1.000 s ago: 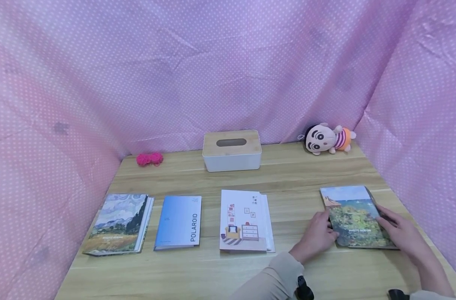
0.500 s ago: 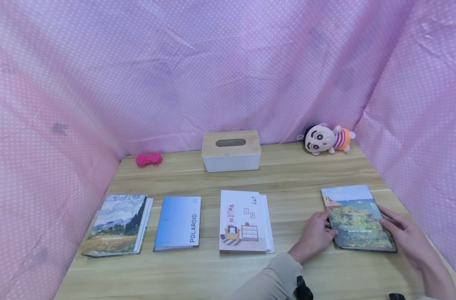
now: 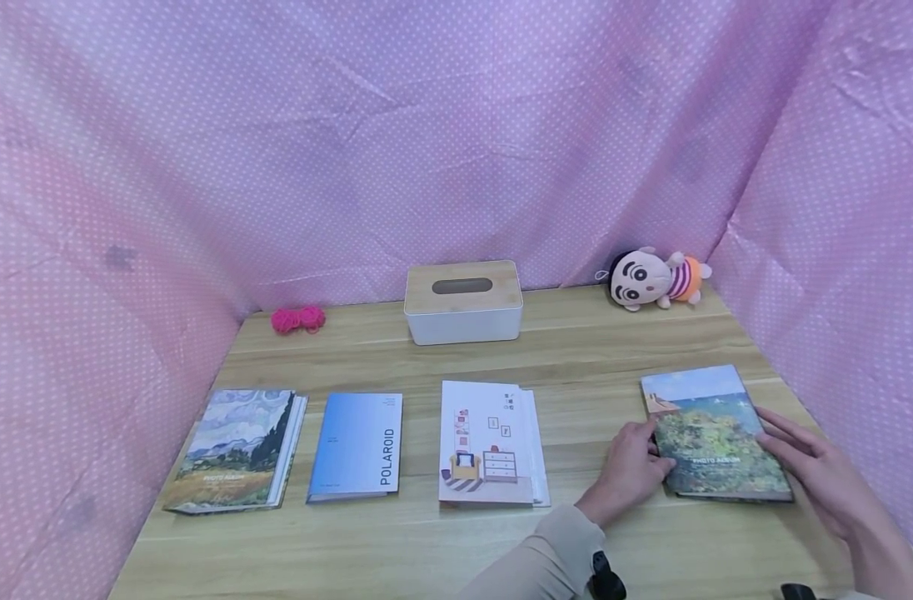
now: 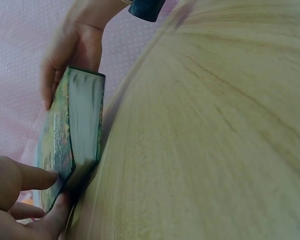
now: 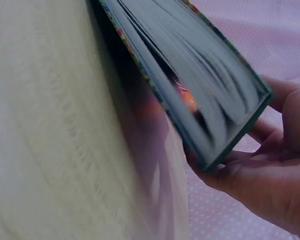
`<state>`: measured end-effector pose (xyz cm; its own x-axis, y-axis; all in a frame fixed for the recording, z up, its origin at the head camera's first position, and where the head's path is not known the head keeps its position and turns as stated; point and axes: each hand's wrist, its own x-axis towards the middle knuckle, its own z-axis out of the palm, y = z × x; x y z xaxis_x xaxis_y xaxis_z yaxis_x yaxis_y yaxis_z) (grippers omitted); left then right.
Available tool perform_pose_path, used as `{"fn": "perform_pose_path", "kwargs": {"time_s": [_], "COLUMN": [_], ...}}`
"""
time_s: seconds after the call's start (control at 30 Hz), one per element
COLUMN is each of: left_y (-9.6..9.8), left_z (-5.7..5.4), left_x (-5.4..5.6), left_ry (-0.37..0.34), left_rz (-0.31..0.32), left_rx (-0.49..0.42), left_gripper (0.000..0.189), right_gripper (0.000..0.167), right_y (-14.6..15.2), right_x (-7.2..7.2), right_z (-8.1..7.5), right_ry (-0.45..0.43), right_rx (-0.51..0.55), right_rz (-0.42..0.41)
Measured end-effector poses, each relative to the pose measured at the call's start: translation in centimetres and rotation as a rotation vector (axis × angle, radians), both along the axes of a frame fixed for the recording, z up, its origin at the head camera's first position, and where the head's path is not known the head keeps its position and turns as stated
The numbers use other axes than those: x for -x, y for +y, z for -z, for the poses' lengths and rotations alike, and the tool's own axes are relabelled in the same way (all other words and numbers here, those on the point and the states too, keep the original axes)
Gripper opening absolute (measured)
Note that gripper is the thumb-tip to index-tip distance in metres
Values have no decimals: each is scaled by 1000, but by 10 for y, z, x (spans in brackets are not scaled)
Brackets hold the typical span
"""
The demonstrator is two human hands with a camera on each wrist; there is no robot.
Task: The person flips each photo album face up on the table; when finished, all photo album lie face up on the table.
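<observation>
A photo album (image 3: 711,433) with a painted garden-and-sea cover is at the right of the table, between my two hands. My left hand (image 3: 627,471) pinches its left edge, thumb on the cover and a finger beneath. At the right edge, my right hand (image 3: 820,475) grips the green spine (image 5: 240,132), fingers partly hidden behind it. In the right wrist view, the spine side is tilted up from the table and the page ends (image 5: 190,65) fan slightly apart. The left wrist view shows the album's pages (image 4: 85,115) between its covers.
To the left lie a white album (image 3: 479,442) with a room drawing, a blue Polaroid album (image 3: 359,442) and another painted album (image 3: 235,446). Behind stand a tissue box (image 3: 464,325), pink yarn (image 3: 297,319) and a doll (image 3: 651,277). Pink dotted cloth (image 3: 456,125) hangs around.
The album has turned a little and its top edge has moved slightly away from me. The dark rim once showing at its upper right is out of sight. My right hand has shifted slightly with it.
</observation>
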<state>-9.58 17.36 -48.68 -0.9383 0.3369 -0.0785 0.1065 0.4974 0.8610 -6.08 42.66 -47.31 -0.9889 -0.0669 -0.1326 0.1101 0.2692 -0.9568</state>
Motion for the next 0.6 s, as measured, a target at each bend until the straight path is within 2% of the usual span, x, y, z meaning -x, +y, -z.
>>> {"fn": "perform_pose_path", "kwargs": {"time_s": [0.1,0.2,0.3,0.37,0.53,0.6], "left_y": [2,4,5,4,2,1], "left_z": [-3,-6,-11,-14,-22,-23], "left_x": [-3,-8,-12,-14,-16,-16], "left_ry": [10,55,70,56,35,26], "left_rz": [-12,0,22,31,43,41], "left_rx": [61,161,208,204,196,192], "left_gripper": [59,60,61,60,61,63], "right_gripper": [60,66,70,71,69,62], "right_y": [-2,-4,-4,-4,-3,-2], "right_x": [1,2,4,6,9,8], "right_z": [-3,-6,-8,-10,-11,-11], "right_ry": [-4,-56,-109,-118,-95,-81], "right_rx": [23,-105,-186,-143,131,229], "right_rz": [36,62,53,46,64,80]}}
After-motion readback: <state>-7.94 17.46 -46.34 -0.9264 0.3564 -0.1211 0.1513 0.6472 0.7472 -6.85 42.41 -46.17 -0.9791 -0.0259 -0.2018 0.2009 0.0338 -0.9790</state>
